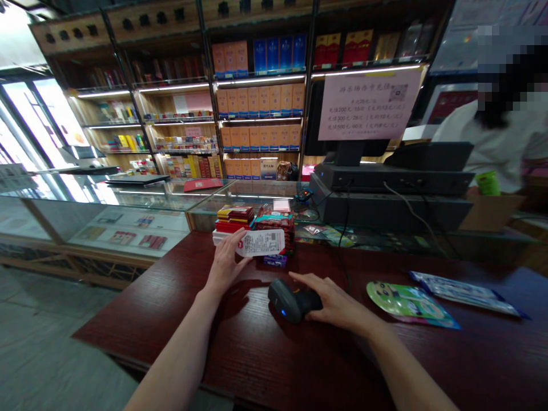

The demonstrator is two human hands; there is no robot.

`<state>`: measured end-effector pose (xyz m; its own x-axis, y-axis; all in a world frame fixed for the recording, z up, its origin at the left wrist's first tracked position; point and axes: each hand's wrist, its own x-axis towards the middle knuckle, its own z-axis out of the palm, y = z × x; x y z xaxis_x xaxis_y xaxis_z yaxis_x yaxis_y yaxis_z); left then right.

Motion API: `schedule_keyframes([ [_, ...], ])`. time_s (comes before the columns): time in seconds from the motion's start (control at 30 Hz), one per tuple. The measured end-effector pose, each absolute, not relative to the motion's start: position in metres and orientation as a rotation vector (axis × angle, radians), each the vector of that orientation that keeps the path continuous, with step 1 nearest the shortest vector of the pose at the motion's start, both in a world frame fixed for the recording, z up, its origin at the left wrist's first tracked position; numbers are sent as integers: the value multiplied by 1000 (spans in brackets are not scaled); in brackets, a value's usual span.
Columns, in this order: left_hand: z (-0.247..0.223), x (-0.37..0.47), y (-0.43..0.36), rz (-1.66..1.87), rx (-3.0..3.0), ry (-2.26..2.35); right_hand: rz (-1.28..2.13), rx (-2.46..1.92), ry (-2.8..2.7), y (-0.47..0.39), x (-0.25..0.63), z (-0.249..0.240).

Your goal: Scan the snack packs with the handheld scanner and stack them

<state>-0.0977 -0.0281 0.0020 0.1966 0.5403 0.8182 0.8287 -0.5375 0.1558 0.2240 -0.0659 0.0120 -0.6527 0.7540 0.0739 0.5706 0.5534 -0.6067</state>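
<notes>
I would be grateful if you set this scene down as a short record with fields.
Left hand: the left hand holds a white printed card
Right hand: the right hand is at the handle of a black scanner; firmness of grip unclear
Scanner light: blue
Right side of table: green pouch, blue-and-white packet
Beyond the card: red boxes
Far right: another person in a white top

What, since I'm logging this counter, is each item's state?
Black plastic handheld scanner, blue light lit
White rectangular printed card, held by left fingers
Flat green plastic panda packet, lying down
Long blue-and-silver plastic packet, lying down
Long white shelf lights, lit
</notes>
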Motion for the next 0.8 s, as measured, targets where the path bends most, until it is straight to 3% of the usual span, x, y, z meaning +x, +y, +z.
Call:
schedule_keyframes([
  [0.17,3,-90,-30,-1251,-2182,-1249,925,-1086,-2334,-67,226,16],
  [0.47,13,-66,-42,-1198,-2130,-938,1204,-1138,-1471,-45,221,10],
  [0.8,12,-49,-48,-1175,-2159,-726,1376,-1172,-1401,-48,222,15],
])
